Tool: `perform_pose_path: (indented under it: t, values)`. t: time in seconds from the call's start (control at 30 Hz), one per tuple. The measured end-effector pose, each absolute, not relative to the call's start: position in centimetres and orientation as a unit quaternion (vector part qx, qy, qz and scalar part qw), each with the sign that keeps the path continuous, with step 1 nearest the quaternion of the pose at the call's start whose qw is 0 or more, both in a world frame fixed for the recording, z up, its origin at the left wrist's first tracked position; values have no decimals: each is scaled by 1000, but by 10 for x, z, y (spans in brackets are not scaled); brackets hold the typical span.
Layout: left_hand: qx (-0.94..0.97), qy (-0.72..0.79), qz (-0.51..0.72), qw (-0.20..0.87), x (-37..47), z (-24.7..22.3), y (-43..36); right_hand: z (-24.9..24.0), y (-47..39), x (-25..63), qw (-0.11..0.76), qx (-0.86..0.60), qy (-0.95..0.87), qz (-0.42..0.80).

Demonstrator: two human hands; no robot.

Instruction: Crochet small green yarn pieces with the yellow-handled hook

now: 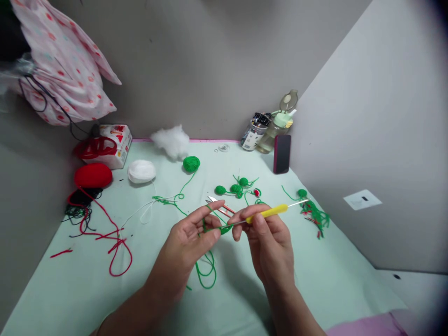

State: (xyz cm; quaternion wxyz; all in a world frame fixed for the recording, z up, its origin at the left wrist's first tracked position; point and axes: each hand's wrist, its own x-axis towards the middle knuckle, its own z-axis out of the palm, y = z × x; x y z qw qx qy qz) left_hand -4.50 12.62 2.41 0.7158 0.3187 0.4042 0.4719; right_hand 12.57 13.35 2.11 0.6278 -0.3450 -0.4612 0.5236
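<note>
My left hand (191, 235) pinches a small green crocheted piece (226, 229) between thumb and fingers, with green yarn looped over the raised index finger. My right hand (269, 235) is closed round the yellow handle of a crochet hook (269, 213); the hook's thin metal end reaches left to the green piece. Green yarn (207, 275) hangs in loops below my left hand. Behind the hands lie scissors (224, 207), partly hidden by my fingers. A green yarn ball (191, 164) sits farther back, its strand running forward.
Small green balls (235, 188) lie behind the hands. Red yarn (93, 176), white yarn (142, 171), black yarn (84, 203) and a tissue box (121, 144) stand left. White stuffing (172, 142) is at the back; a phone (282, 154), bottle (271, 135) and green scraps (318, 215) are right.
</note>
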Motion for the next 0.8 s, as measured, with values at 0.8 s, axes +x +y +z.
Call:
perform_pose_path:
  t: [0.8]
  values:
    - [319, 425, 501, 683, -39, 26, 124, 11, 116, 128, 543, -366, -738, 160]
